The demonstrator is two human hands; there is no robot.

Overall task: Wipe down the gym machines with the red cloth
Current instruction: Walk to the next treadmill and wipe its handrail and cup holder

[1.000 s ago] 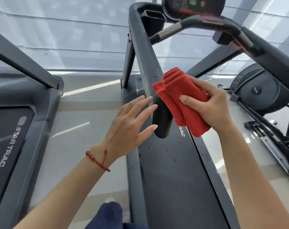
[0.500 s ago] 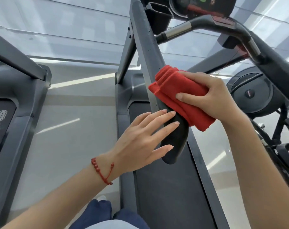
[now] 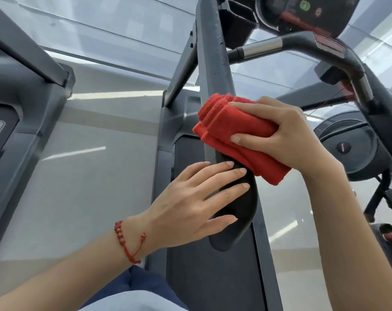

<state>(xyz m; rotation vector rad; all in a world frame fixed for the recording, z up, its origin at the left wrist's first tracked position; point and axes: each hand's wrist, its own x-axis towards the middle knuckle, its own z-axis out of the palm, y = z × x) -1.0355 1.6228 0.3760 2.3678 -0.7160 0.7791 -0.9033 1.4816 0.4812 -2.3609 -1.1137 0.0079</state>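
Here, the right hand (image 3: 287,135) grips the folded red cloth (image 3: 231,133), wrapping it over the treadmill's left handrail (image 3: 215,70) just above the rail's rounded black end (image 3: 237,218). The left hand (image 3: 190,205), fingers straight and slightly spread, rests flat against that end. A red bead bracelet (image 3: 129,242) circles the left wrist.

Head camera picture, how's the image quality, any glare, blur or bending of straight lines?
Head view: bright, even daylight through the pale background, with streaks of glare on the glossy floor; wide-angle distortion bows the treadmill handrail and frame edges; the red cloth, right hand and left hand are sharp, with no heavy motion blur.
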